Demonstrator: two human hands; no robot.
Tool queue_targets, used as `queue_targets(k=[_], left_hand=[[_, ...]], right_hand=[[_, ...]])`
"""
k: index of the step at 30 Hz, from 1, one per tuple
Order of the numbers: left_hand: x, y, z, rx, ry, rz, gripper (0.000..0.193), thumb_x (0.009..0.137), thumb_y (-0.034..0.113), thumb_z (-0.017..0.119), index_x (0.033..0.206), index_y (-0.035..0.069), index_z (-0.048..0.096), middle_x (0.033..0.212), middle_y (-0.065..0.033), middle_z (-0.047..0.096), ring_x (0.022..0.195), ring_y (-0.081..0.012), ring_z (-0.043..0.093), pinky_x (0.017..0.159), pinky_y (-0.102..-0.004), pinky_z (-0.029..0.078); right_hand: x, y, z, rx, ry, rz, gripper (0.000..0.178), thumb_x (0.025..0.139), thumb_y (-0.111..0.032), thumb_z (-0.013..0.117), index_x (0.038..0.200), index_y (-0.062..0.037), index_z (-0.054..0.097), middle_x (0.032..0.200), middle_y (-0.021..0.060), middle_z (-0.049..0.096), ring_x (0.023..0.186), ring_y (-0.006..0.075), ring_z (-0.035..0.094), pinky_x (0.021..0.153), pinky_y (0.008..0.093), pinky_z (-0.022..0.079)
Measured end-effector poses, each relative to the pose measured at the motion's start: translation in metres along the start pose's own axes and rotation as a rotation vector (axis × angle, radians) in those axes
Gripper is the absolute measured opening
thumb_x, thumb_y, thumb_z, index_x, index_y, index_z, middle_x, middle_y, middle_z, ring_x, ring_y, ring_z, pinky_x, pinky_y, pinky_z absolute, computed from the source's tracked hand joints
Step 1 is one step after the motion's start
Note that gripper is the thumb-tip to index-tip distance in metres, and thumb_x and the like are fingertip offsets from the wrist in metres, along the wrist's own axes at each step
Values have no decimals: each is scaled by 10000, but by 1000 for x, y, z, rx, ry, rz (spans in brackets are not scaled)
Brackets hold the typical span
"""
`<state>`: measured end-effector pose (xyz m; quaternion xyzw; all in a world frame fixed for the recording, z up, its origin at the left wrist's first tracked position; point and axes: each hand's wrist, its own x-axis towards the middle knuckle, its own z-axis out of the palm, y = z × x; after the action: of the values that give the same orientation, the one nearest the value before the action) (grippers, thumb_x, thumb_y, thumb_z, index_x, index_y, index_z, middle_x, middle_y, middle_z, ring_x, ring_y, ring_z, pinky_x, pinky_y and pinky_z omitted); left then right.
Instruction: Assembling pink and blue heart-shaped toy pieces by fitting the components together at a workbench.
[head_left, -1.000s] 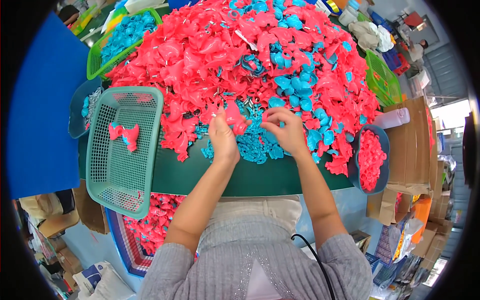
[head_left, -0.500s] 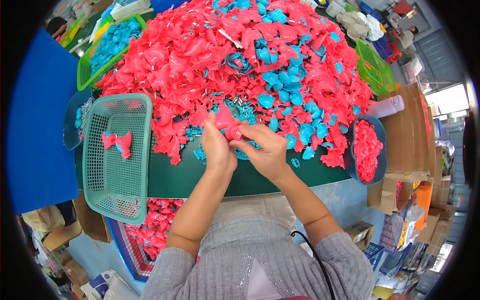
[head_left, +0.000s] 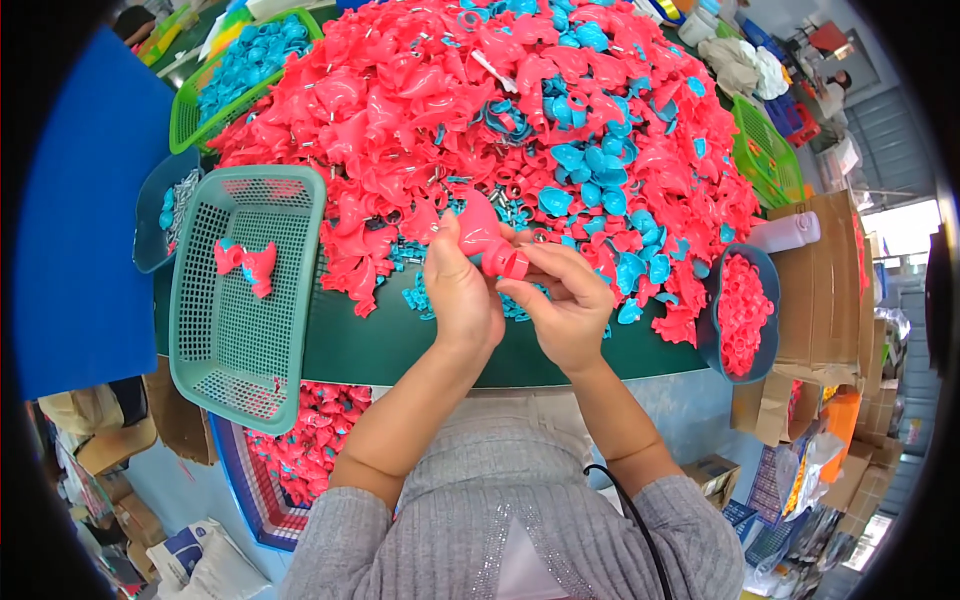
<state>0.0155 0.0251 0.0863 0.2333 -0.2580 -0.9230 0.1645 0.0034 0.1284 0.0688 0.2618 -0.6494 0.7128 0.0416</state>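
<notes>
Left hand (head_left: 462, 295) and right hand (head_left: 562, 305) pinch a pink part (head_left: 487, 237) between them above the green table (head_left: 400, 345), beside the basket (head_left: 240, 300).

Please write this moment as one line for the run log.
left hand: holds pink plastic piece | right hand: fingers at its round end | teal basket: two pink pieces inside

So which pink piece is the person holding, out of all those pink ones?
Start at the huge heap of pink and blue plastic pieces on the green table. At its near edge the left hand and right hand meet. The pink piece is pinched between them, lifted above the table, unlike the loose ones lying in the heap.
</notes>
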Motion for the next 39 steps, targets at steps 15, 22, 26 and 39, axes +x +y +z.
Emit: queue_targets(k=[15, 22, 26, 39], left_hand=[[-15, -16, -20, 239, -90, 220, 417, 968, 369, 392, 979, -26, 524, 816, -150, 626, 800, -278, 654, 693, -365, 537], [-31, -4, -45, 21, -72, 64, 323, 946, 298, 435, 1098, 16, 479, 997, -141, 595, 1097, -296, 542, 921, -430, 433], [-32, -13, -52, -51, 21, 58, 395, 948, 369, 401, 965, 2, 546, 931, -112, 595, 1028, -281, 558, 887, -420, 437], [-2, -30, -58, 158, -100, 168, 205, 914, 177, 483, 1062, 60, 404, 1002, -225, 594, 1054, -360, 575, 919, -451, 458]], right_hand=[[-11, -11, -5, -474, -47, -168, 390, 605, -42, 829, 958, 17, 676, 848, 125, 676, 730, 213, 653, 619, 288, 518], [-34, 14, 4, 403, -65, 461, 378, 749, 20, 726, 1110, 54, 615, 986, 144, 665, 861, 161, 647, 731, 279, 529], [-46, 4, 10, 69, -156, 271, 354, 818, 57, 640, 1164, 65, 569, 1004, 126, 617, 905, 160, 623, 800, 279, 509], [-26, 27, 0, 289, -238, 489, 495, 840, -31, 652, 1234, -1, 354, 1038, 115, 569, 949, 163, 585, 853, 308, 480]])
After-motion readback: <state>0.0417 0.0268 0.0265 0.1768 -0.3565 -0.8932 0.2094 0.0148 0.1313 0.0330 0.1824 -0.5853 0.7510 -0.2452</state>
